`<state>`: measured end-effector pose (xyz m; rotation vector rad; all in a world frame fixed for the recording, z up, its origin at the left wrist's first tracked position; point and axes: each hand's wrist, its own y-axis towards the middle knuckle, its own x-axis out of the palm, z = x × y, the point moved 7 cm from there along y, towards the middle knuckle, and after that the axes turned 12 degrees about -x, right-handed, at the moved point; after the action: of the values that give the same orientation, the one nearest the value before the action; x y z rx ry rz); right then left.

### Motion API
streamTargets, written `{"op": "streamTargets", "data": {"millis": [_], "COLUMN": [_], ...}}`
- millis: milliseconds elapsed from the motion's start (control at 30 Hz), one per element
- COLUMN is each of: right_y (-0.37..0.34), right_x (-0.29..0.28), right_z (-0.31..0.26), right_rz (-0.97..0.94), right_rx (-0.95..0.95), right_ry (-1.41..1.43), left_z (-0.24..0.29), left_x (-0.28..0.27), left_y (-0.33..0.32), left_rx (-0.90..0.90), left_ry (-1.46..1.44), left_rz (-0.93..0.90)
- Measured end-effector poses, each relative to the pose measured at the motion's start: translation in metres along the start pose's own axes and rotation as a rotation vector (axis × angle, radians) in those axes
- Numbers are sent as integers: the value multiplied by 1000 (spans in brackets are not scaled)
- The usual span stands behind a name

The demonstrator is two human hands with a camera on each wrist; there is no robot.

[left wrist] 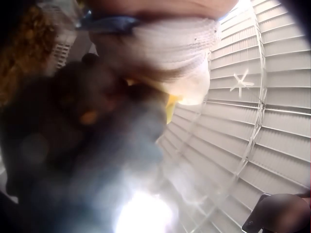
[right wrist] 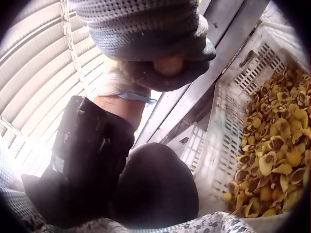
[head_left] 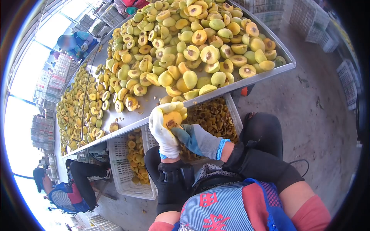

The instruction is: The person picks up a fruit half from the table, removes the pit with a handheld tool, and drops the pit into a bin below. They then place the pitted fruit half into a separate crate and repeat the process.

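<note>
Fruit (head_left: 173, 118), halved and yellow, sits in the left hand (head_left: 160, 129), gloved fingers curled round it, at the worktop (head_left: 145, 108) edge. The right hand (head_left: 194, 138) meets its cut face; I cannot tell its grip. I expect light, juicy-slick, bruisable flesh: cup the skin side.

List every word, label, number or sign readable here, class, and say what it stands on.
"田" (probable reading): upper red character on the striped garment.
Red character below it: not surely legible.
Pale mark on the black wrist device: too blurred to read.
</note>
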<state>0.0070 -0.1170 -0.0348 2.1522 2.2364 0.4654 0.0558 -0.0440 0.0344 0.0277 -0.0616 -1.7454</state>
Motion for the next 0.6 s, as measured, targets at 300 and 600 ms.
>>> {"op": "streamTargets", "data": {"millis": [300, 600], "right_y": [-29, -23], "right_x": [17, -27], "right_z": [-9, 7], "right_rz": [-551, -374], "right_rx": [759, 241], "right_ry": [1049, -425], "left_z": [-18, 5], "left_x": [17, -127], "left_y": [10, -5], "left_rx": [-256, -269], "left_ry": [-606, -299], "left_rz": [-209, 323]}}
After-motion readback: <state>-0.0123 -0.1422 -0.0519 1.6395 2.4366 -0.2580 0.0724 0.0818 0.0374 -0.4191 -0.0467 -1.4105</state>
